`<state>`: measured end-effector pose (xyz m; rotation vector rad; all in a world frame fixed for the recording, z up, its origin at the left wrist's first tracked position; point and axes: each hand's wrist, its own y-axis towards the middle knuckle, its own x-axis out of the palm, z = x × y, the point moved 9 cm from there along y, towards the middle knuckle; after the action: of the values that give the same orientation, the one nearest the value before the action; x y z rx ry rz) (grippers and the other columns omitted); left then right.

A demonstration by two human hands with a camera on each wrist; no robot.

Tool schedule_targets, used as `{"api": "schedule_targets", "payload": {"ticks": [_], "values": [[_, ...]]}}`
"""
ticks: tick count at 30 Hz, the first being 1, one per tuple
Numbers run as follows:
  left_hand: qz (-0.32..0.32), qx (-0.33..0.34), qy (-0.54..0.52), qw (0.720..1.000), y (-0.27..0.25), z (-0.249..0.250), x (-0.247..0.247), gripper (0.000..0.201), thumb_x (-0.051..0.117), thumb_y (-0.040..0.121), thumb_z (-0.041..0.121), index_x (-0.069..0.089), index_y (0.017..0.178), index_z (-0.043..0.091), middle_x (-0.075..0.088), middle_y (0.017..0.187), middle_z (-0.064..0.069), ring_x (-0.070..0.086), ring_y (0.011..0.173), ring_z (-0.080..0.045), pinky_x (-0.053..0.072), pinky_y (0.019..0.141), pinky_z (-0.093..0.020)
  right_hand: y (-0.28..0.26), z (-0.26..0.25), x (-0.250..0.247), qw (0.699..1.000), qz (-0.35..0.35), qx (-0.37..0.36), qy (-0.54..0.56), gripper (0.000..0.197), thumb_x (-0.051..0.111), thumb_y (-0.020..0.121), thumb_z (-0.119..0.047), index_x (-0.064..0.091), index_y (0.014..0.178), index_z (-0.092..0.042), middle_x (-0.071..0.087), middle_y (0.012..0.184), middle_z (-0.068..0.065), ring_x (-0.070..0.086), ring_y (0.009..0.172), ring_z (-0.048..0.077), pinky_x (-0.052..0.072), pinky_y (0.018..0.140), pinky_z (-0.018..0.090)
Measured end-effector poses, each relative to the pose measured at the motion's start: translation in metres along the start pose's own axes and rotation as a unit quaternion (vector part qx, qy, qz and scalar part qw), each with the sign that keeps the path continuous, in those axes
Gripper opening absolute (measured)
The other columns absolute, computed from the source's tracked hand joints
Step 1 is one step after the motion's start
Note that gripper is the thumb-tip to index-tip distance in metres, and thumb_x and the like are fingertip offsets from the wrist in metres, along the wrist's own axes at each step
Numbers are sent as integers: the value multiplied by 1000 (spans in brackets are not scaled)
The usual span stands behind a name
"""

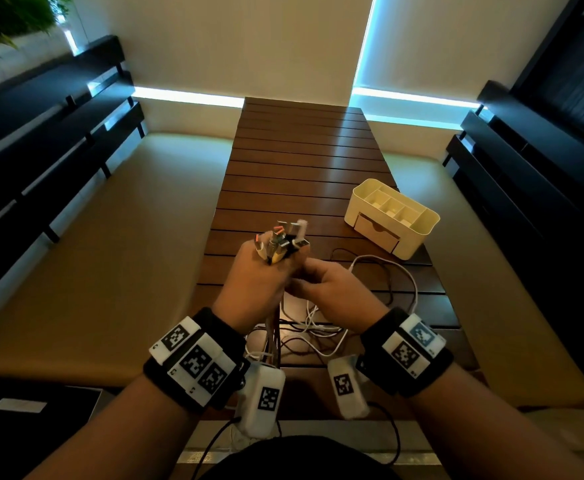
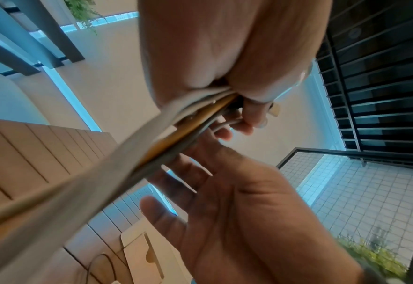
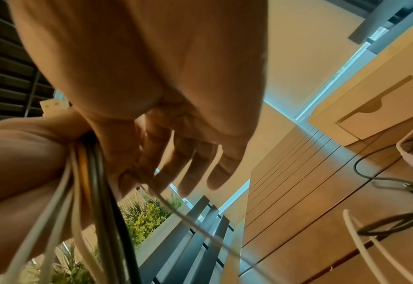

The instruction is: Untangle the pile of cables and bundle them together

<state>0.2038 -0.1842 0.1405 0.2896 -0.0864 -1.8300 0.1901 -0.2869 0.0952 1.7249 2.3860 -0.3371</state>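
Left hand (image 1: 254,282): at 6 o'clock over the near end of the table, fist curled tight round a bundle of cables (image 1: 276,245), back of the hand toward the head camera.
Right hand (image 1: 332,289): just at 3 o'clock of the left hand and touching it; fingers (image 3: 195,163) long and loosely spread in the right wrist view, thumb and forefinger nipping one thin pale cable (image 3: 188,217) that runs off taut.
Bundle of cables: upright in the left fist, plug ends (image 1: 288,233) fanned out at 12 o'clock above the knuckles; white, yellow and dark strands (image 3: 88,192) hanging out at 6 o'clock below the palm.
Loose cables (image 1: 370,292): white and dark loops sprawled on the table at 4 o'clock of the hands, reaching under both wrists.
Wrist bands (image 1: 193,355): black, with white marker blocks, one on each wrist.
Table (image 1: 301,161): dark brown wooden slats, running away toward 12 o'clock.
Organiser box (image 1: 392,218): cream, divided compartments on top, small drawer in front, at 2 o'clock beyond the loose cables, on the table's right edge.
Benches (image 1: 41,133): dark slatted, at 9 and 3 o'clock of the table.
Plant (image 1: 3,15): green, far off at 10 o'clock.
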Motion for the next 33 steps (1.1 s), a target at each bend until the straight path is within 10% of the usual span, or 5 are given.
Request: {"api": "schedule_targets", "payload": {"ticks": [5, 9, 18, 23, 33], "values": [[70, -67, -232, 968, -4, -7, -13, 19, 57, 93, 28, 54, 82, 13, 52, 66, -1, 52, 58, -14, 48, 56, -25, -4, 19, -3, 998, -10, 5, -55, 14, 56, 99, -28, 65, 90, -22, 70, 87, -5, 67, 90, 17, 51, 93, 41], [80, -50, -267, 959, 0, 5, -24, 27, 53, 92, 39, 45, 76, 20, 33, 59, 3, 29, 50, -12, 27, 47, -23, -13, 41, 14, 992, -96, 53, 55, 31, 49, 101, -28, 58, 103, 2, 59, 76, 3, 61, 73, 17, 54, 78, 31], [88, -59, -229, 968, 0, 4, -44, 33, 60, 96, 27, 41, 69, 25, 29, 53, 7, 22, 45, -12, 25, 44, -24, -12, 54, -32, 999, -5, 54, 7, 12, 56, 98, -22, 66, 94, -17, 58, 75, -5, 53, 65, 9, 47, 66, 25], [31, -56, -9, 998, -5, -6, -18, 23, 70, 89, 23, 57, 70, 23, 45, 49, 12, 37, 44, -3, 35, 46, -18, -13, 19, -51, 992, 113, -11, -56, 10, 59, 97, -22, 65, 89, -21, 56, 72, -8, 50, 61, 0, 44, 63, 20], [-11, -65, 61, 996, -7, -12, -16, 14, 69, 90, 13, 64, 82, 3, 43, 50, 10, 35, 47, -9, 33, 52, -29, -15, -17, -52, 988, 113, -81, -74, 8, 60, 96, -24, 66, 91, -26, 58, 69, -15, 52, 63, 2, 46, 63, 17]]}}
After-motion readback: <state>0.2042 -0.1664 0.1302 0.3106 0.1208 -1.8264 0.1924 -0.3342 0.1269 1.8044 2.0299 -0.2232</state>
